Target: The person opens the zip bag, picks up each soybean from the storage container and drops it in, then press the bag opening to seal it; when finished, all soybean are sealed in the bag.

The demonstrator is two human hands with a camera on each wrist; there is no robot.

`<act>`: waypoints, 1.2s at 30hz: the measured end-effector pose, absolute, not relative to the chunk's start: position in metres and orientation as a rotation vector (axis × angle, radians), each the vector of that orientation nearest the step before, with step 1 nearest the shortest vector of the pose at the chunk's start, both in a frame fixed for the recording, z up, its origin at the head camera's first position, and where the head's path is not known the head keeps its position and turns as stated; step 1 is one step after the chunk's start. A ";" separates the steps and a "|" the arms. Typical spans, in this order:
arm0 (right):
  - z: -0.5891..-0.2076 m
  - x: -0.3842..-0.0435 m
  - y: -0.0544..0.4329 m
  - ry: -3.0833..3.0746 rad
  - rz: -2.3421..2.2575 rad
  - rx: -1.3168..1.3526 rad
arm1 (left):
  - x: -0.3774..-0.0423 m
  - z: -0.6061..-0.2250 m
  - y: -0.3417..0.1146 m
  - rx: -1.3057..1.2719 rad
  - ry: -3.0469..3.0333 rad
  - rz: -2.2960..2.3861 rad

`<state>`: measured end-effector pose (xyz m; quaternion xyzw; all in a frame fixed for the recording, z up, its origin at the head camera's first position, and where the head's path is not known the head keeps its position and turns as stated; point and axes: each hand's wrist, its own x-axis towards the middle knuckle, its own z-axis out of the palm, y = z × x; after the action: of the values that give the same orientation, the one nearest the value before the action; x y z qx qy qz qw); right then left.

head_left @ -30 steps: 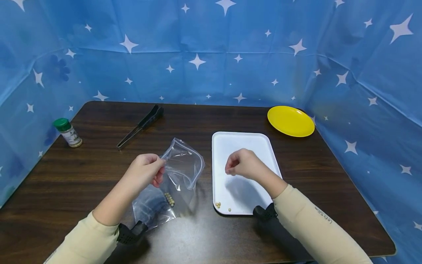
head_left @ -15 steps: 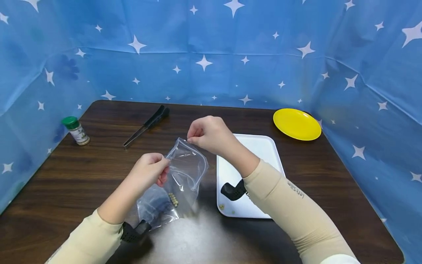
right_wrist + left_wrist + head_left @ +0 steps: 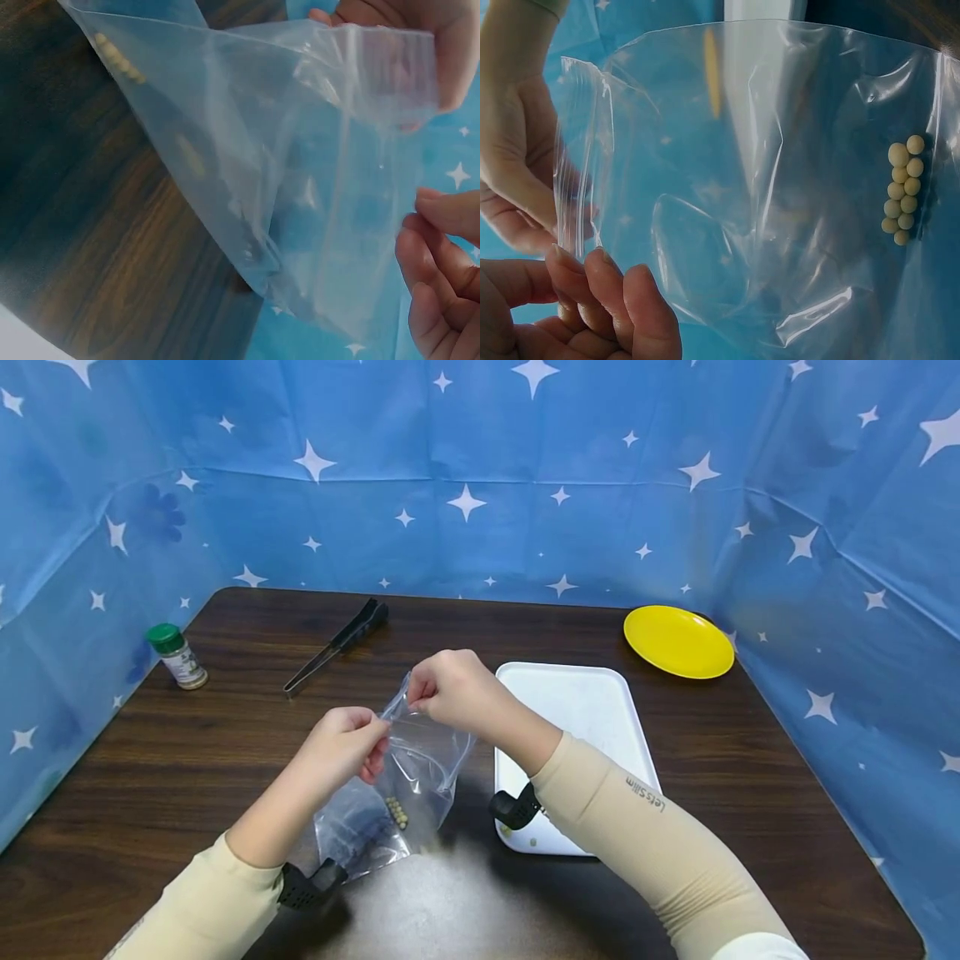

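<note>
A clear zip bag point(image 3: 427, 752) leans slackly from my left hand point(image 3: 347, 745), whose thumb and fingers pinch its zip edge. Several small pale round beans point(image 3: 904, 187) lie in two rows low in the bag. My right hand point(image 3: 450, 689) is at the far part of the bag's mouth. In the right wrist view its thumb and index fingertips point(image 3: 429, 199) meet at the bag's edge; whether something small is also between them is hidden. Behind my right forearm is a white tray point(image 3: 581, 702), with a few beans point(image 3: 533, 842) at its near left corner.
Metal tongs with black handles point(image 3: 337, 643) lie at the back left. A green-capped seasoning jar point(image 3: 180, 657) stands at the left table edge. A yellow plate point(image 3: 678, 642) sits at the back right. A blue starry cloth point(image 3: 480, 468) hangs round the table.
My right hand has moved left from above the tray to the bag's mouth, then lower along its edge. My left hand keeps its hold on the bag. The head view has shifted slightly.
</note>
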<state>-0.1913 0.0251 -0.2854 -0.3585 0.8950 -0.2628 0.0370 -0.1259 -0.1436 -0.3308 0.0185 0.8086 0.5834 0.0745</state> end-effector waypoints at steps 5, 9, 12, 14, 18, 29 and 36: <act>-0.278 -0.192 0.043 2.788 -0.803 -1.060 | -0.124 -0.329 -0.144 0.028 2.438 1.736; -0.281 -0.194 0.072 2.791 -0.770 -0.926 | -0.124 -0.328 -0.144 0.036 2.454 1.734; -0.295 -0.195 0.094 2.760 -0.707 -0.807 | -0.124 -0.329 -0.143 0.053 2.452 1.735; -0.308 -0.193 0.107 2.741 -0.677 -0.767 | -0.125 -0.330 -0.143 0.062 2.447 1.736; -0.334 -0.184 0.125 2.708 -0.607 -0.746 | -0.125 -0.330 -0.141 0.062 2.437 1.739; -0.375 -0.150 0.145 2.577 -0.530 -0.775 | -0.123 -0.330 -0.138 0.046 2.425 1.718; -0.385 -0.139 0.145 2.572 -0.570 -0.887 | -0.123 -0.330 -0.137 0.055 2.430 1.707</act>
<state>-0.1388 0.1451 -0.3853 -0.3140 0.9101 -0.2019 0.1798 -0.1228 -0.1365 -0.3297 0.0183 0.8151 0.5727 0.0858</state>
